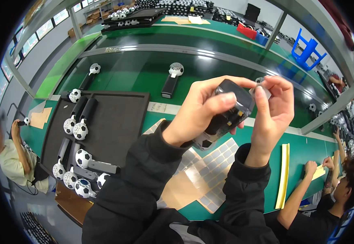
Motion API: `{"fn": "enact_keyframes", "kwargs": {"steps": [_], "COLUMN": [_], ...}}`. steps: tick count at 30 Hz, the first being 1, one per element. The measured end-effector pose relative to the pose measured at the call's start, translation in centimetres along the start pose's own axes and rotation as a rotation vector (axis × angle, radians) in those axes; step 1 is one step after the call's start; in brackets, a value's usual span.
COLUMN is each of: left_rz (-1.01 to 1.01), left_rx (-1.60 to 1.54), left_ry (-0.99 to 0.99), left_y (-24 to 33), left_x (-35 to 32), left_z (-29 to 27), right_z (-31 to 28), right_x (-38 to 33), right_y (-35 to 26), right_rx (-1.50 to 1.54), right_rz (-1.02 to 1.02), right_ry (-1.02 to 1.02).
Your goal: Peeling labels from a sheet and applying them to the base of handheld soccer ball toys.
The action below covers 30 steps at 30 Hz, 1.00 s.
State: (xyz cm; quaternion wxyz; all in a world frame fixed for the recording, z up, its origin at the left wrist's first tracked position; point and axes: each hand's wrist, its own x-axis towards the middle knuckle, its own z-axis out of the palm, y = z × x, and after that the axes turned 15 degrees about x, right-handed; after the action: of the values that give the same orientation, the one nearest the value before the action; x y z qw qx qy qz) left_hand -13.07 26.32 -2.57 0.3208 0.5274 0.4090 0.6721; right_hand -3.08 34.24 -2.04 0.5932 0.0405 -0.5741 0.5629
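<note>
My left hand [191, 107] is wrapped round a black handheld device [232, 91], its thumb lying across the face. Small gold-coloured spots show on the device's side, and a black-and-white football-patterned end [204, 142] pokes out below my hand. Close to the device's upper end, my right hand [275, 110] pinches a small greyish, partly see-through square piece [265, 92] between thumb and fingers. Whether that piece touches the device cannot be told. Beneath my hands, sheets of grey square stickers [221, 156] lie on the green table, partly covered by a plain tan sheet [181, 189].
A dark tray [118, 110] at left holds several football-headed devices [80, 131]. Another device [171, 81] lies on the green conveyor belt [132, 67]. A yellow strip [283, 177] lies to the right. Co-workers sit left [16, 162] and right [315, 203]. A metal post [317, 118] stands at right.
</note>
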Motion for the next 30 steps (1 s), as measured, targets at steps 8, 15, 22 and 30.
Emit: {"fn": "enact_keyframes", "kwargs": {"steps": [8,15,22,30], "left_rz": [-0.019,0.301,0.722,0.82], "left_rx": [-0.109,0.245,0.71,0.751], "left_ry": [-0.047,0.169,0.3,0.254], "left_y": [-0.9,-2.1,-3.7,-3.2], "left_x": [0.2,0.1,0.7,0.6], "left_z": [0.3,0.6,-0.1,-0.7], "right_z": [-0.5,-1.3,-0.6,0.1], "right_x": [0.0,0.2,-1.1,-1.5], "right_y": [1.0,-0.3,-1.8,-1.9], "right_rx": [-0.002,0.366,0.326,0.322], "right_rz": [-0.026,0.158,0.333,0.325], "right_ry": [0.014,0.061,-0.128,-0.104]}}
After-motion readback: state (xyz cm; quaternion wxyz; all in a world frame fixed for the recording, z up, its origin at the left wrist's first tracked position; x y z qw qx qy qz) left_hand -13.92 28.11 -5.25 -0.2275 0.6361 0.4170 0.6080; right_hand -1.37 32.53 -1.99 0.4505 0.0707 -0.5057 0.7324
